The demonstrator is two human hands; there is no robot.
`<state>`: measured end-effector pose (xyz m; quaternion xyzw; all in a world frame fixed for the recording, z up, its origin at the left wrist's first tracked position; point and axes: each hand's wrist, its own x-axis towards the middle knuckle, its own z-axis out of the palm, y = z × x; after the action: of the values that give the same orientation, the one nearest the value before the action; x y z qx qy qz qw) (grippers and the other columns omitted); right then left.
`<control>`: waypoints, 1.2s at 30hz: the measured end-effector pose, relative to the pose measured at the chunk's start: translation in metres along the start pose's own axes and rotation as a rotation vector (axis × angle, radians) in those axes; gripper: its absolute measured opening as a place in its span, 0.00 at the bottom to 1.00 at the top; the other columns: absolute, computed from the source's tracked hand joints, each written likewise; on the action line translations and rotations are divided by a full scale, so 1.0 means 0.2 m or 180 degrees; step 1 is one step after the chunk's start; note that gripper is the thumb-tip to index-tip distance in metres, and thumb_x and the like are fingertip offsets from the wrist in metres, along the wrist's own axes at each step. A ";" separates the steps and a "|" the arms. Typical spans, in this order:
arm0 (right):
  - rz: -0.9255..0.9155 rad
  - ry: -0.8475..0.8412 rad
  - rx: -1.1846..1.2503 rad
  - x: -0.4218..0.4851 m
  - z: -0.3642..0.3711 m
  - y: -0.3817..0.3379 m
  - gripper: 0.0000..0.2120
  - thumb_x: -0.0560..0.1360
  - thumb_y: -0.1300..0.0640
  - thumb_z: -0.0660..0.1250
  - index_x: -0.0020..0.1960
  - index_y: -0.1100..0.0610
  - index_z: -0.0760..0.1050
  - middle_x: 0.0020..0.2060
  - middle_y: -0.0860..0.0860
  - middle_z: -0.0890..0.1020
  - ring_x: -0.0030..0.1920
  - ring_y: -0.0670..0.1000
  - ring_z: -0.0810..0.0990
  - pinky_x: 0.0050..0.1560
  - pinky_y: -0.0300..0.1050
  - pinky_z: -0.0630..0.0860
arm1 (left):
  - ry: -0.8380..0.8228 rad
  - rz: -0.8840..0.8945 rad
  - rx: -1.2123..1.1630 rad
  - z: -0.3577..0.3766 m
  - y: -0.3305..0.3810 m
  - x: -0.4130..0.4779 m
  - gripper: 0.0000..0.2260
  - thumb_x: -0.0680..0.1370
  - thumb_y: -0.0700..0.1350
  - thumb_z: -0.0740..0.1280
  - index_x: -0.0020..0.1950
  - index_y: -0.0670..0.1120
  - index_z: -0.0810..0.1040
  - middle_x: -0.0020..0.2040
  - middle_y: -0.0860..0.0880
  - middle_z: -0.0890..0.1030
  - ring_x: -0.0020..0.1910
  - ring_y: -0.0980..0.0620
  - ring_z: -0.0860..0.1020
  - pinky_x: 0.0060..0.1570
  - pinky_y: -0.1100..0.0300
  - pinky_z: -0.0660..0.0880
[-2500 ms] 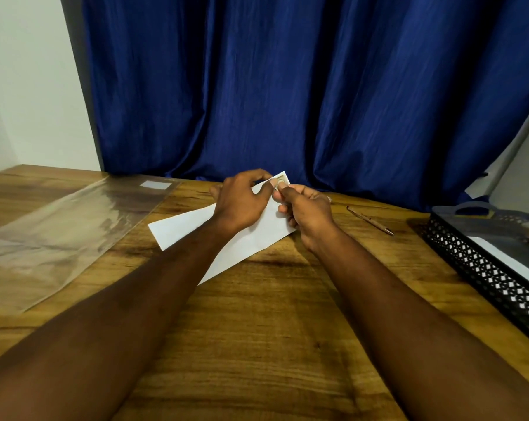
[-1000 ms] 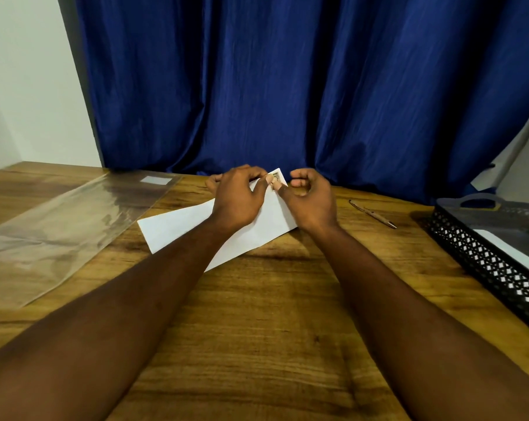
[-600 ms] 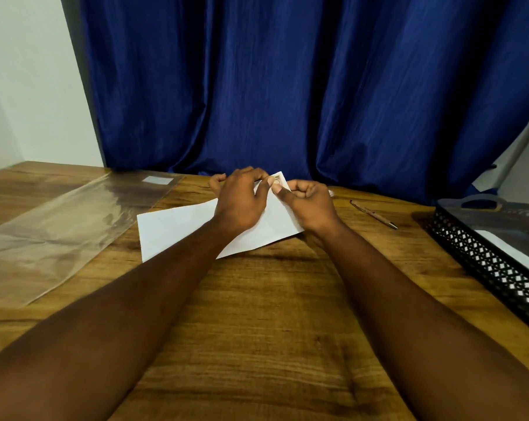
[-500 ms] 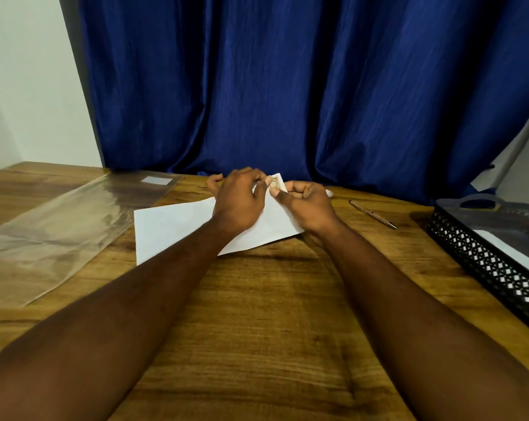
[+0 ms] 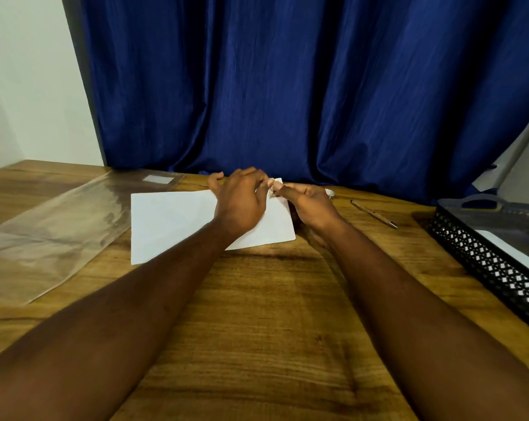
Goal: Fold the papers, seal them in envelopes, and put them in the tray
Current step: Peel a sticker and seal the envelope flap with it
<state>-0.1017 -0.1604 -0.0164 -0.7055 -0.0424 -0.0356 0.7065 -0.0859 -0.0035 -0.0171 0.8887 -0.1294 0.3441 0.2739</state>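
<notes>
a white envelope (image 5: 172,223) lies flat on the wooden table (image 5: 257,314), its long side running left to right, out in front of the person and close to the blue curtain (image 5: 287,86). both hands meet at its far right corner. the left hand (image 5: 242,202) sits on top of the envelope with its fingers curled over the far edge, thumb and forefinger pinching that corner. the right hand (image 5: 310,205) comes in from the right side, fingers curled in and its thumb and forefinger closed on the same corner, tip to tip with the left. a small brownish bit shows between the fingertips; what it is cannot be told. just behind the right hand a small round object (image 5: 330,192) peeks out. a pen (image 5: 374,213) lies on the wood to the right, apart from the envelope. the black mesh tray (image 5: 484,262) stands at the right edge of the table, well apart from the hands, with a white sheet (image 5: 512,250) lying in it. a clear plastic sleeve (image 5: 59,226) lies flat to the left, its edge just beside the envelope.
</notes>
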 end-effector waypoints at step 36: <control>0.0611 0.0980 0.1035 0.07 -0.08 0.03 0.13 0.77 0.70 0.65 0.59 0.61 0.77 0.59 0.60 0.85 0.56 0.55 0.85 0.45 0.47 0.84 | 0.0074 -0.2438 -0.2212 -0.01 -0.01 -0.02 0.36 0.80 0.50 0.73 0.78 0.50 0.52 0.71 0.44 0.73 0.64 0.44 0.78 0.61 0.55 0.75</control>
<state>-0.0872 -0.1766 -0.0208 -0.5696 0.1278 -0.0681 0.8091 -0.0879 -0.0004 -0.0200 0.7251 0.1016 0.1657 0.6607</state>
